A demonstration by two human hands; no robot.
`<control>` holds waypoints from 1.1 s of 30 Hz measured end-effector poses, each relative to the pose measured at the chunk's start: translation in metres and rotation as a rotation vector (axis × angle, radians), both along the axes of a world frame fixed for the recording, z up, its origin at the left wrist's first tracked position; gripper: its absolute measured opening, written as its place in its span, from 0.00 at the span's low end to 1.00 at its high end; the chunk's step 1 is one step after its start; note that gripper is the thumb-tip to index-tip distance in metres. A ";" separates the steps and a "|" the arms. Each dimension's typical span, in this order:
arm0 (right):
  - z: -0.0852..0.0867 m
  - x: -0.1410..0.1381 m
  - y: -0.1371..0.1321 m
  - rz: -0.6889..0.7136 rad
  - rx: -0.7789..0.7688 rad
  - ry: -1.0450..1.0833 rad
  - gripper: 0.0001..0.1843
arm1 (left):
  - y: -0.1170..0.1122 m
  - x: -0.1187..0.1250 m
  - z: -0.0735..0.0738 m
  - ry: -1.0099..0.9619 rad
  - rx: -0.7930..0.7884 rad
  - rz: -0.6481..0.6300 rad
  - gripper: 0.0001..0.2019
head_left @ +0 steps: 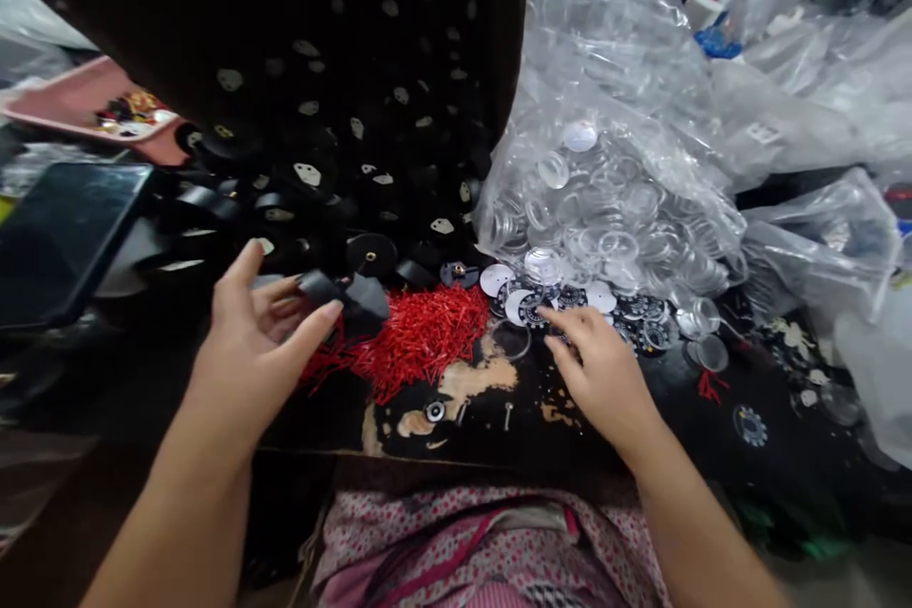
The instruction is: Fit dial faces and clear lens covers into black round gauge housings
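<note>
My left hand [249,332] holds a small black round plastic housing [318,287] between thumb and fingers, beside the heap of thin red pins [427,337]. Another dark, angular piece [368,297] shows just past the thumb tip; whether it is part of the housing I cannot tell. With thumb and index finger apart, my right hand [598,370] reaches into a pile of flat discs. Its index fingertip touches a black dial disc with white markings [532,310]. White discs [497,280] and more printed dials [641,306] lie around it.
A clear plastic bag [605,190] spills transparent round covers behind the discs. Black housings [370,255] lie heaped before a large black container [320,19]. A phone-like dark slab [67,237] and a pink tray [92,104] are left. A washer [435,411] and screw [508,416] lie near the edge.
</note>
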State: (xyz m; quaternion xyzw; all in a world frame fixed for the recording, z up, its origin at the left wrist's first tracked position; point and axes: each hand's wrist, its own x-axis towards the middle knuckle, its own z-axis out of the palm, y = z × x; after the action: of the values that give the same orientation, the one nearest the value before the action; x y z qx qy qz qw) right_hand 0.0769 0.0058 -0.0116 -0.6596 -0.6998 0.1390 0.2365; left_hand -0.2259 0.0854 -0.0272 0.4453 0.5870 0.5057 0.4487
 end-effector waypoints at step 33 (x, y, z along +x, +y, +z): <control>0.013 -0.024 -0.012 -0.145 -0.293 0.883 0.06 | -0.105 0.110 0.000 -0.838 -0.310 -0.144 0.17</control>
State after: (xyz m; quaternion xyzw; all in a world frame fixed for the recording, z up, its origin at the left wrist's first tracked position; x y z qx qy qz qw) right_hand 0.0530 -0.0062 0.0012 -0.6110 -0.4571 0.4869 0.4250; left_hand -0.1160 -0.0194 -0.0268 0.1693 0.3911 0.5160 0.7431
